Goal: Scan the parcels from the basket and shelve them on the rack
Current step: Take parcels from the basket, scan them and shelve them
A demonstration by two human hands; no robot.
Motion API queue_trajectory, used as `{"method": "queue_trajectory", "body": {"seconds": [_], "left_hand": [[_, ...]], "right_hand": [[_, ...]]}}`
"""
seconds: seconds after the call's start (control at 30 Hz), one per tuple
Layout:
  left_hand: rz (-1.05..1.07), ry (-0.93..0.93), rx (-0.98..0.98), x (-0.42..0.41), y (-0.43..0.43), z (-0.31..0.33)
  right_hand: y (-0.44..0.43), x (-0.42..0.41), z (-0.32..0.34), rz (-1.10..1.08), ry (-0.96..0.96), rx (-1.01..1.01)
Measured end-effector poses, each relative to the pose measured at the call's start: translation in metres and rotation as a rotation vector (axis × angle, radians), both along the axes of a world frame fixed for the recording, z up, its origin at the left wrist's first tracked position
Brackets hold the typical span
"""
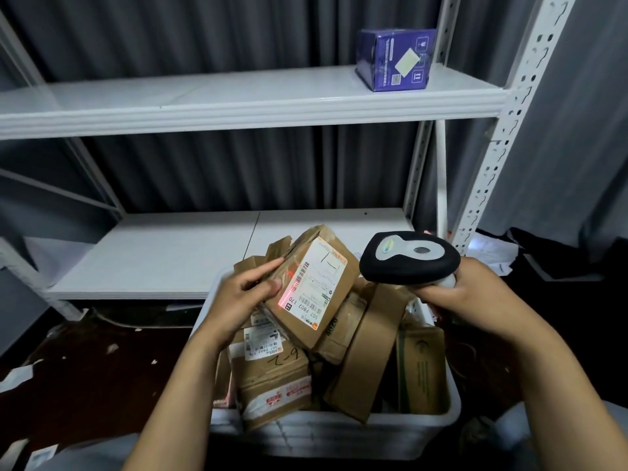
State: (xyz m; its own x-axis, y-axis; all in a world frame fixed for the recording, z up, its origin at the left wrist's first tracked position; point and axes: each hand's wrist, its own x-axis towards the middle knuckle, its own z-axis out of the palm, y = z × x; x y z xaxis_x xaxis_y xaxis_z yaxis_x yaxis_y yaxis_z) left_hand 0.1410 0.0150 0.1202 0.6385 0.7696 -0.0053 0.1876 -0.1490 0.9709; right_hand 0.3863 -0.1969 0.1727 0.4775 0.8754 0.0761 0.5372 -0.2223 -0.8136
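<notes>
Parcel in left hand, beside scanner

We see a dark grey pleated curtain filling the background. Below, a dark floor is littered with white paper scraps (mostly at the left), and crumpled white sheets lie at right.

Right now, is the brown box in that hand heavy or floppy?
Probably light: the left hand alone holds the brown box tilted up above the basket. Likely stiff, since its cardboard edges look straight. Its taped top looks shiny, so it may slip a little.
</notes>
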Motion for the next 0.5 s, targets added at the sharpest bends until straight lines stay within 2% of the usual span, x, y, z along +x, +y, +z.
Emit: {"method": "queue_trajectory", "body": {"seconds": [0.17, 0.3, 0.4, 0.5], "left_hand": [[0.026, -0.03, -0.001, 0.001, -0.001, 0.001], [0.089, -0.131, -0.069, 0.011, -0.004, 0.013], [0.133, -0.206, -0.109, 0.03, -0.004, 0.033], [0.175, -0.388, -0.235, 0.057, -0.002, 0.068]], "right_hand": [[0.0, -0.006, 0.005, 0.015, 0.063, 0.033], [0.01, -0.006, 0.014, -0.028, 0.165, 0.092], [0.024, -0.001, 0.024, -0.104, 0.345, 0.191], [0.04, 0.01, 0.044, -0.119, 0.494, 0.298]]}}
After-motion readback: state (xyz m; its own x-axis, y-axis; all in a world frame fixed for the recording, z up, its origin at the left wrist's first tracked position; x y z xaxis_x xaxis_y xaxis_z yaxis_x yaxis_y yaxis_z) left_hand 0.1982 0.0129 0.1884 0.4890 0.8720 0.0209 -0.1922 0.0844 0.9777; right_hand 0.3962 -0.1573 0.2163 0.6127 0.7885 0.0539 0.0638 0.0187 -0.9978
